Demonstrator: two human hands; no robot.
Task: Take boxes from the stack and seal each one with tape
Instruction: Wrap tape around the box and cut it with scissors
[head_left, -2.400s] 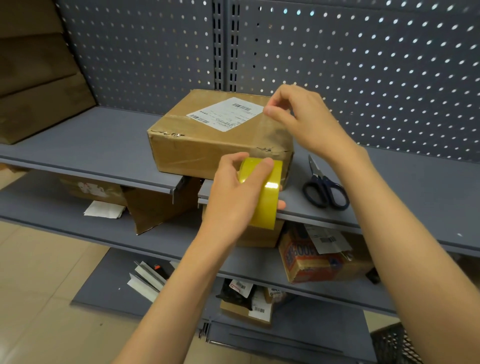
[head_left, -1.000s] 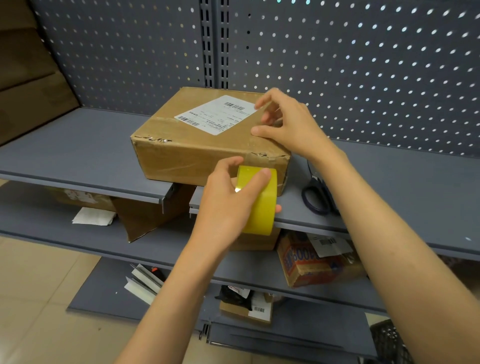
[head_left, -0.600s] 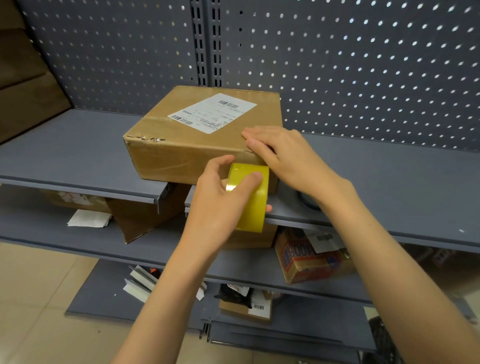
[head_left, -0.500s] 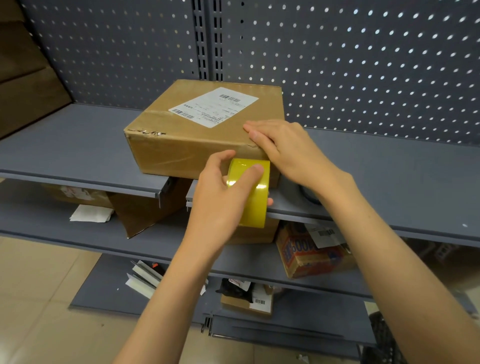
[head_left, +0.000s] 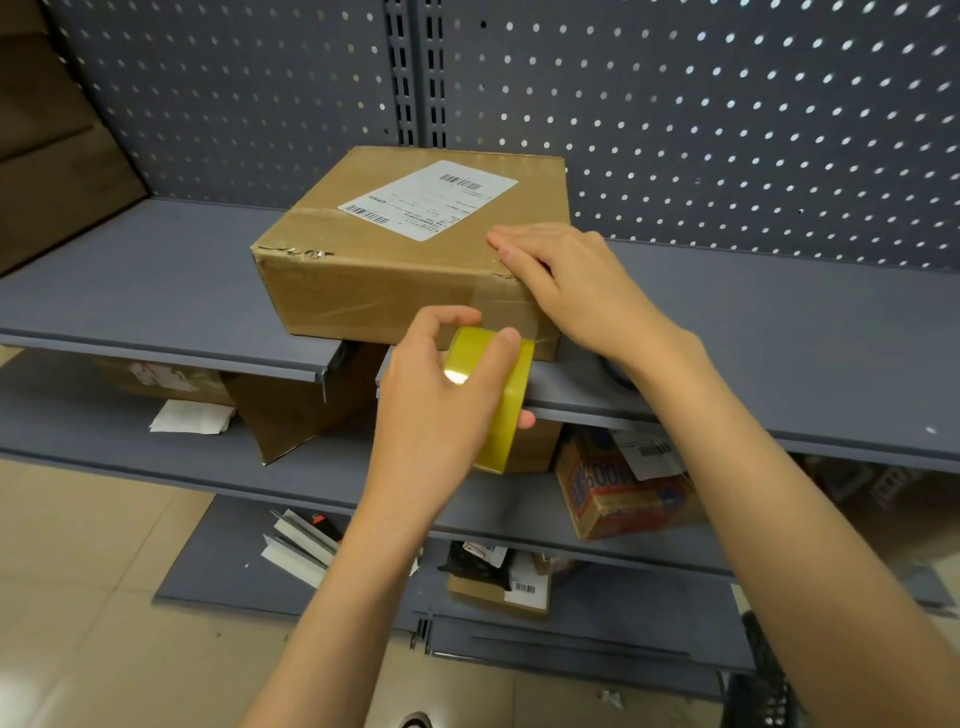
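Fingers (head_left: 511, 248) flatten clear tape on creased box (head_left: 395, 249).

I count one cardboard box (head_left: 395, 270) on the top shelf (head_left: 779, 332), bearing one white label (head_left: 431, 200); one roll of yellow tape (head_left: 498, 395) near its front; two hands, the left hand (head_left: 441, 405) and the right hand (head_left: 566, 280); lower right, one printed carton (head_left: 623, 493); lower left, one loose paper (head_left: 189, 417); further down, one small labelled box (head_left: 501, 592); three shelf levels in all.
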